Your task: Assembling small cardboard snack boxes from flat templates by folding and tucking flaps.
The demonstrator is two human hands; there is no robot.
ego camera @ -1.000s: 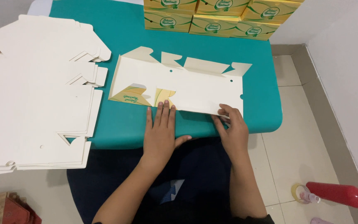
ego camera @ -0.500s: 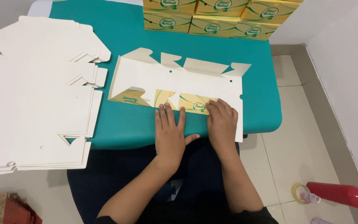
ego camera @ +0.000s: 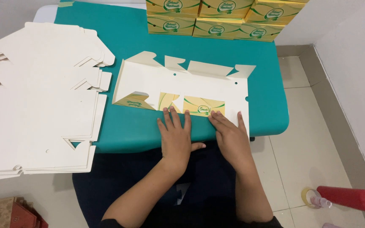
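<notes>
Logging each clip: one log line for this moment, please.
left hand: flat on box blank | right hand: pressing folded flap | table: blank stack, finished boxes

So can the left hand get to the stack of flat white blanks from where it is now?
Probably yes: the left hand lies on the folded carton, and only bare teal table separates it from the blank stack.

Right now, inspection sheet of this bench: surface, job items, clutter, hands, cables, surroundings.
Surface: teal table, mostly covered.
Job's things: flat white carton blank, near edge folded up showing the yellow printed side.
Clutter: stack of flat blanks overhanging the table's left side; yellow finished boxes at the far edge.
Hands: left hand and right hand press flat on the fold, fingers spread.
Cables: nothing seen.
Surroundings: tiled floor, red bottle, tape roll.
</notes>
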